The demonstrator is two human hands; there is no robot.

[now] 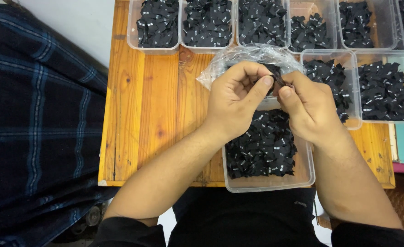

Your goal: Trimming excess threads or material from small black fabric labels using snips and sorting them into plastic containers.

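My left hand (236, 98) and my right hand (309, 107) meet above a clear plastic tub (266, 183) full of small black fabric labels (261, 148). Both hands pinch a small bunch of black labels (275, 75) between thumbs and fingertips. A crumpled clear plastic bag (247, 55) lies just behind the hands, partly hidden by them.
Several clear tubs of black labels line the back of the wooden table (151, 100), such as one at the far left (158, 25) and one at the right (385, 91). Dark plaid fabric (37, 114) fills the left side. The near tub overhangs the table's front edge.
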